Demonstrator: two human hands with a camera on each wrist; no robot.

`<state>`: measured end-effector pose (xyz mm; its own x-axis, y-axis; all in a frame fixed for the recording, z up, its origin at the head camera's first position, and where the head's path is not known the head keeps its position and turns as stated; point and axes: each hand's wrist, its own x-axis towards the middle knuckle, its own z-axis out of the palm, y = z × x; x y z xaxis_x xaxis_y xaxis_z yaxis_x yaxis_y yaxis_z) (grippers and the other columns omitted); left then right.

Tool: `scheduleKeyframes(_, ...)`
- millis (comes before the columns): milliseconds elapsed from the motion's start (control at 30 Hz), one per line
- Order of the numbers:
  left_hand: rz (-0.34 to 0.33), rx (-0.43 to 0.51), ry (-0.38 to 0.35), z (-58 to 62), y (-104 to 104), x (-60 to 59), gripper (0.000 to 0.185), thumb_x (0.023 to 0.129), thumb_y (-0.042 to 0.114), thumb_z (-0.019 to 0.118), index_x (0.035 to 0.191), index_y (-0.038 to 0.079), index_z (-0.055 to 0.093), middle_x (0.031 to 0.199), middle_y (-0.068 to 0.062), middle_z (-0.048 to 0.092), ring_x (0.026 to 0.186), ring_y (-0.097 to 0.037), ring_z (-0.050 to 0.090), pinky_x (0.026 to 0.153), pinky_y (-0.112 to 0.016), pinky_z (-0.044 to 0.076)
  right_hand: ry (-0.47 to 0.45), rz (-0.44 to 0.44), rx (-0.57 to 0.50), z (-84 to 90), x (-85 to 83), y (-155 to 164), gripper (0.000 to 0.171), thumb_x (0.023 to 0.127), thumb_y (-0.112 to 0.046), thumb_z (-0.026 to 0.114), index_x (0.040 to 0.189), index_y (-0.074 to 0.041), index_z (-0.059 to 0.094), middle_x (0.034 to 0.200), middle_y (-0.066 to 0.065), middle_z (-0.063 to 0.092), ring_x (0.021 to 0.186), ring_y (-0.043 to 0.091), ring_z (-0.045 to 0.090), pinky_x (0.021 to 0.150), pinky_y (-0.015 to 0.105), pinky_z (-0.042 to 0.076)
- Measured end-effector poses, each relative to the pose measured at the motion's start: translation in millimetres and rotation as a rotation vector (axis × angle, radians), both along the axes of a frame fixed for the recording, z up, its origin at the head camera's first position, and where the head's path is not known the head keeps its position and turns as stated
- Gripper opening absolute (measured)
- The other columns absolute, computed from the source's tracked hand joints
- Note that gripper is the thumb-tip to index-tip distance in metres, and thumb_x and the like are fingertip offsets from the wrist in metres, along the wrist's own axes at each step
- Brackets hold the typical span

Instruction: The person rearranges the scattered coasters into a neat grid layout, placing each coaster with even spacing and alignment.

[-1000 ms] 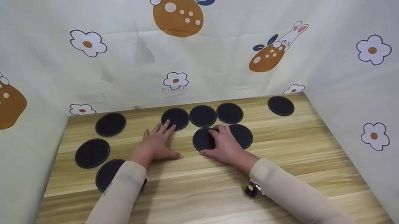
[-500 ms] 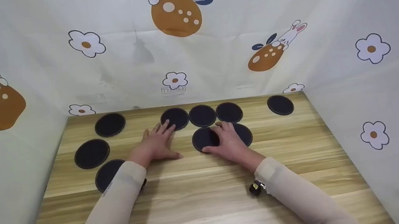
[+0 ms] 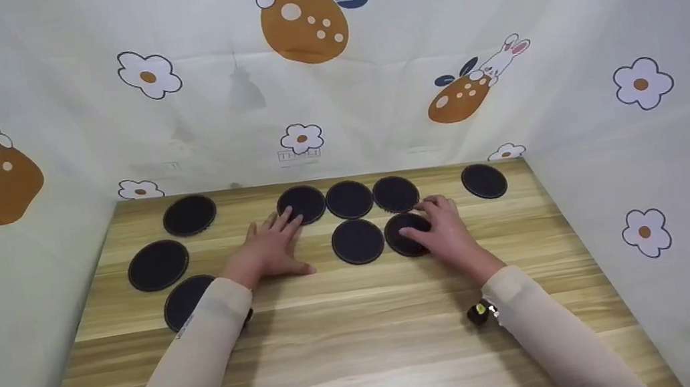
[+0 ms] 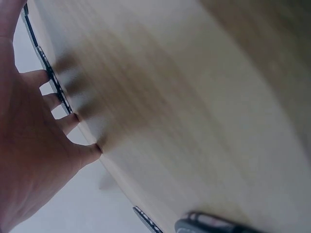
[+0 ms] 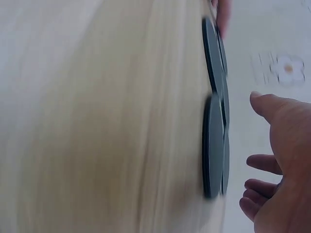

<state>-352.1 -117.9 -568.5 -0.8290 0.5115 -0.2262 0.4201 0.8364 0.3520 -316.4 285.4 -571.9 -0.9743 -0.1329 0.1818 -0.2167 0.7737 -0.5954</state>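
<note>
Round black coasters with stitched rims lie flat on a wooden table. My left hand (image 3: 269,251) is spread, its fingertips resting on the left coaster (image 3: 299,197) of the back row, its thumb on the wood. Beside that one are a middle coaster (image 3: 349,199) and a right coaster (image 3: 395,193). In front of them lie two more: a front-left coaster (image 3: 357,242) and a front-right coaster (image 3: 401,245). Over the front-right one is my right hand (image 3: 448,233), partly covering it in the head view. The right wrist view shows this hand (image 5: 286,160) raised off the coasters, holding nothing, fingers loosely bent.
A lone coaster (image 3: 484,181) lies at the back right. On the left are three others: a back one (image 3: 189,215), a middle one (image 3: 159,265) and one (image 3: 185,302) partly behind my left sleeve. Patterned cloth (image 3: 227,122) stands around the table's back and sides.
My right hand has moved right, from the front-left coaster to over the front-right one, uncovering the front-left coaster. The left hand stays in place.
</note>
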Motion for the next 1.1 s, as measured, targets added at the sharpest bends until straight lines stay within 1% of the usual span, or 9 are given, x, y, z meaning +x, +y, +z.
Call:
scheduleKeyframes(200, 0.003, 0.004, 0.001, -0.5, -0.4, -1.2, 0.124, 0.087, 0.073, 0.082, 0.178, 0.013, 0.022, 0.185, -0.017, 0.007, 0.167, -0.051, 0.009, 0.127, -0.080, 0.008, 0.003, -0.099, -0.032, 3.4, -9.6, 41.0, 0.069, 0.097, -0.038, 0.087, 0.141, 0.010, 0.065, 0.146, 0.027, 0.051, 0.140, 0.044, 0.041, 0.121, 0.056, 0.039)
scheduleKeyframes(400, -0.001, 0.004, 0.006, -2.0, -0.6, -1.4, 0.125, 0.087, 0.074, 0.081, 0.178, 0.013, 0.022, 0.185, -0.018, 0.007, 0.167, -0.051, 0.009, 0.127, -0.081, 0.008, -0.003, -0.180, 0.002, 3.6, -19.1, 73.3, 0.067, 0.101, -0.037, 0.083, 0.142, 0.011, 0.063, 0.148, 0.030, 0.050, 0.143, 0.049, 0.040, 0.123, 0.059, 0.036)
scheduleKeyframes(533, -0.001, 0.000, 0.002, -0.7, -0.3, -0.6, 0.125, 0.087, 0.074, 0.081, 0.178, 0.013, 0.021, 0.185, -0.017, 0.006, 0.167, -0.050, 0.009, 0.127, -0.080, 0.007, 0.009, -0.210, 0.022, 3.0, -23.2, 87.6, 0.067, 0.102, -0.037, 0.081, 0.141, 0.014, 0.063, 0.147, 0.034, 0.050, 0.142, 0.052, 0.041, 0.122, 0.061, 0.036)
scheduleKeyframes(667, -0.004, -0.002, 0.003, 1.3, 0.2, -0.4, 0.125, 0.087, 0.072, 0.082, 0.178, 0.013, 0.021, 0.185, -0.018, 0.006, 0.167, -0.051, 0.009, 0.127, -0.080, 0.008, 0.013, -0.235, 0.008, 0.3, -24.2, 97.2, 0.065, 0.103, -0.035, 0.079, 0.140, 0.016, 0.063, 0.146, 0.036, 0.050, 0.139, 0.052, 0.042, 0.120, 0.061, 0.038)
scheduleKeyframes(733, -0.005, 0.001, 0.004, 1.7, 0.5, -0.7, 0.125, 0.087, 0.072, 0.083, 0.178, 0.012, 0.021, 0.185, -0.018, 0.007, 0.167, -0.052, 0.010, 0.127, -0.080, 0.008, 0.001, -0.241, 0.004, -2.7, -24.0, 100.5, 0.065, 0.103, -0.036, 0.078, 0.141, 0.015, 0.062, 0.147, 0.036, 0.049, 0.139, 0.051, 0.041, 0.120, 0.061, 0.038)
scheduleKeyframes(833, -0.004, 0.006, 0.005, 1.2, 0.4, -0.7, 0.126, 0.086, 0.071, 0.084, 0.178, 0.011, 0.021, 0.184, -0.020, 0.007, 0.166, -0.053, 0.011, 0.126, -0.081, 0.008, -0.012, -0.225, 0.023, -7.9, -24.4, 102.3, 0.070, 0.102, -0.038, 0.079, 0.145, 0.014, 0.060, 0.150, 0.035, 0.048, 0.142, 0.051, 0.039, 0.122, 0.061, 0.036)
scheduleKeyframes(900, -0.003, 0.006, 0.001, 1.6, 0.2, -0.3, 0.126, 0.086, 0.072, 0.084, 0.178, 0.011, 0.021, 0.184, -0.020, 0.007, 0.166, -0.053, 0.011, 0.126, -0.081, 0.008, -0.013, -0.195, 0.037, -11.8, -25.2, 101.5, 0.075, 0.099, -0.040, 0.083, 0.148, 0.012, 0.058, 0.152, 0.034, 0.048, 0.144, 0.051, 0.038, 0.124, 0.060, 0.034)
scheduleKeyframes(1000, -0.004, 0.005, 0.002, 1.4, 0.0, -0.3, 0.126, 0.086, 0.072, 0.083, 0.178, 0.011, 0.021, 0.184, -0.020, 0.007, 0.166, -0.053, 0.011, 0.127, -0.080, 0.008, 0.002, -0.122, 0.050, -15.0, -27.1, 96.3, 0.083, 0.095, -0.041, 0.088, 0.152, 0.009, 0.056, 0.157, 0.030, 0.048, 0.147, 0.050, 0.037, 0.126, 0.059, 0.030)
scheduleKeyframes(1100, -0.003, 0.004, 0.008, 0.9, -0.5, -0.7, 0.126, 0.086, 0.072, 0.083, 0.178, 0.011, 0.022, 0.184, -0.020, 0.008, 0.166, -0.053, 0.011, 0.127, -0.080, 0.009, 0.015, -0.031, 0.058, -15.7, -29.6, 88.7, 0.087, 0.093, -0.043, 0.090, 0.156, 0.005, 0.055, 0.162, 0.028, 0.046, 0.151, 0.049, 0.035, 0.128, 0.060, 0.027)
